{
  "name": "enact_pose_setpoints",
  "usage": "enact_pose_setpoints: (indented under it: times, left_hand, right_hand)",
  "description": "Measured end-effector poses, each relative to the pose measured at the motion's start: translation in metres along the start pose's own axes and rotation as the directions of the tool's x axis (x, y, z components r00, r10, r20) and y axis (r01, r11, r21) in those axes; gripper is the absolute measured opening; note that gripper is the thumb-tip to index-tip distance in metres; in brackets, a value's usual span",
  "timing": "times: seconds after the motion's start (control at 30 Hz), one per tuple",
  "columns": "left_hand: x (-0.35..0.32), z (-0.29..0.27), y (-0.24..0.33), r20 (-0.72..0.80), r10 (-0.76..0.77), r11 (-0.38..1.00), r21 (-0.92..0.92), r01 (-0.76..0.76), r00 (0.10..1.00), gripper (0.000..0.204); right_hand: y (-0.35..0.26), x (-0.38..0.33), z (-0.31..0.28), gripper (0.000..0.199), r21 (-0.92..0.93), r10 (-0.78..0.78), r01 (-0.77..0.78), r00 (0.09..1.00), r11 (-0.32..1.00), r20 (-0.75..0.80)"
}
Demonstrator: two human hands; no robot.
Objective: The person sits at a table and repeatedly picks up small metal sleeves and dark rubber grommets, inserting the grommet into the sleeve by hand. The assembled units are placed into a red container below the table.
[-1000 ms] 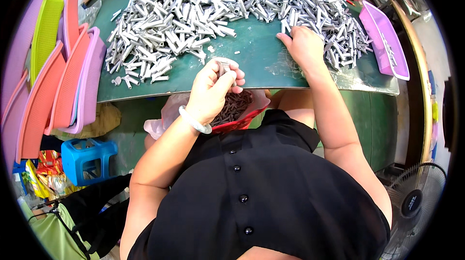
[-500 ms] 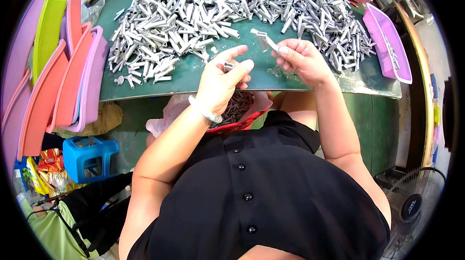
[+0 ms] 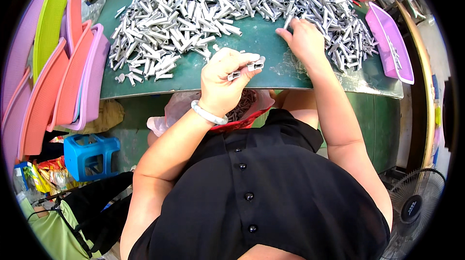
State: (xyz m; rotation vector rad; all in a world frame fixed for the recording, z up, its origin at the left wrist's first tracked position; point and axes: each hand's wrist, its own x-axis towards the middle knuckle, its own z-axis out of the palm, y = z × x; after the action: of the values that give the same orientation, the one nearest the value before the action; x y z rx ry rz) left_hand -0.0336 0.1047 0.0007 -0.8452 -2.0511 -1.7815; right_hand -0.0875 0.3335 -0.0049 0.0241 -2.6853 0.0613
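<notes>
My left hand (image 3: 220,78) is closed around small grey tube pieces. Two of their ends show: one tube piece (image 3: 256,64) between thumb and forefinger, another (image 3: 234,75) lower in the fingers. At the near edge of a wide pile of similar grey tube pieces (image 3: 193,10), my right hand (image 3: 306,42) reaches in with its thumb held apart from the fingers. One short tube piece (image 3: 288,21) lies right by its fingertips. The far fingers are partly hidden behind the hand.
Under the green table's front edge (image 3: 193,90) sits a red bag (image 3: 252,123) of brownish pieces. A purple basket (image 3: 387,47) stands at the right. Stacked coloured baskets (image 3: 92,76), a blue stool (image 3: 92,156) and a fan (image 3: 411,206) flank me.
My right hand has moved away from my left, up to the pile. The tube piece it held is now gripped by my left hand, whose fingers have closed.
</notes>
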Motion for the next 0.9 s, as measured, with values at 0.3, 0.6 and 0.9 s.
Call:
enact_pose_setpoints:
  times: [0.3, 0.6, 0.9]
  left_hand:
    - [-0.005, -0.005, -0.005, -0.012, 0.089, 0.996, 0.008, -0.089, 0.996, 0.028]
    - [-0.005, -0.007, 0.002, -0.030, 0.070, 0.995, 0.075, -0.067, 0.997, 0.024]
    - [-0.002, -0.004, 0.004, 0.112, -0.564, 0.599, -0.626, 0.499, 0.818, 0.032]
  right_hand:
    - [-0.005, 0.007, -0.001, 0.034, -0.083, 0.099, -0.089, 0.987, 0.993, 0.125]
    - [0.009, 0.010, -0.004, 0.028, 0.098, 0.179, -0.198, 0.968, 0.975, 0.177]
    - [-0.008, -0.021, -0.029, 0.016, 0.893, -0.080, -0.201, 0.964, 0.402, 0.253]
